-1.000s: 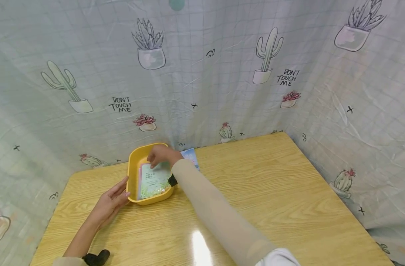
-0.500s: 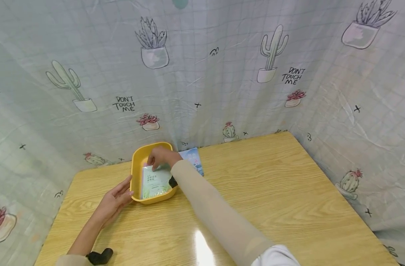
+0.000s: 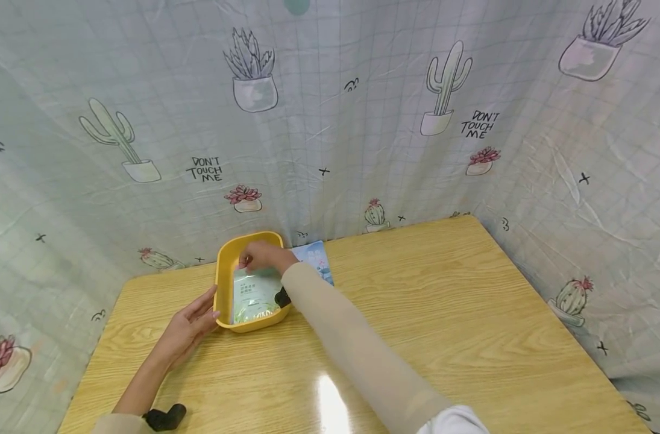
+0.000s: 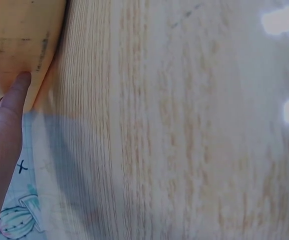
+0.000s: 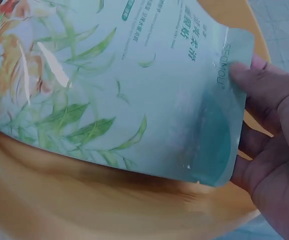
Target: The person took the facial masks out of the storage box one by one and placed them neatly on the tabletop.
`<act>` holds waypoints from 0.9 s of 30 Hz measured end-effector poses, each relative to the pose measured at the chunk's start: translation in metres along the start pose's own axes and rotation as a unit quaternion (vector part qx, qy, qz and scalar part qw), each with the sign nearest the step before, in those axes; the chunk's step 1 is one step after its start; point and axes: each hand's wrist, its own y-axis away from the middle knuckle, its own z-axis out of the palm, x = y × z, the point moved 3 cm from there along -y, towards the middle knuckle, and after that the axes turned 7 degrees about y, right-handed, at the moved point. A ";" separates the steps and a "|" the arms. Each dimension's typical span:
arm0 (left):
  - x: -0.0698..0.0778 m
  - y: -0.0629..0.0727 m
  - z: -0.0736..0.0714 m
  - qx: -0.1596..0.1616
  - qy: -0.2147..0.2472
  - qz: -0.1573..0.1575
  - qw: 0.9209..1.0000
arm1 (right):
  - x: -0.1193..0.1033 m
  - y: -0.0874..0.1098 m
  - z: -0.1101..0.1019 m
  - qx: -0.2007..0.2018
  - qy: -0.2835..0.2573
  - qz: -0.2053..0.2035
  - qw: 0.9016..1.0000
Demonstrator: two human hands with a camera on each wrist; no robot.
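A pale green face mask packet [image 3: 252, 296] printed with leaves lies in a yellow plastic bin [image 3: 222, 283] at the table's back left. My right hand [image 3: 266, 255] reaches into the bin and pinches the packet's top edge. In the right wrist view the thumb [image 5: 242, 75] lies on the packet's face and the other fingers are behind it. The packet bows up at that end. My left hand [image 3: 187, 325] rests against the bin's left side with extended fingers. One fingertip [image 4: 23, 79] presses the outer wall in the left wrist view.
A blue printed packet [image 3: 316, 258] lies on the table just right of the bin, partly hidden by my right arm. The wooden table [image 3: 416, 313] backs onto a hanging curtain [image 3: 319, 120] with cactus prints, which also runs along both sides.
My right fingers have gone from over the packet to its top edge, and the pink strip along its left side shows less. The left hand keeps its place on the bin. The view shifts slightly.
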 end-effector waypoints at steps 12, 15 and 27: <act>0.002 0.003 0.002 0.001 -0.004 -0.009 1.000 | -0.001 0.010 -0.017 -0.032 -0.097 -0.012 0.995; 0.003 0.003 0.004 -0.004 0.005 -0.006 1.000 | 0.003 0.014 -0.020 -0.030 -0.119 0.007 0.992; 0.004 0.003 0.005 -0.013 0.019 0.005 1.000 | 0.012 0.042 -0.024 0.024 -0.281 0.052 0.958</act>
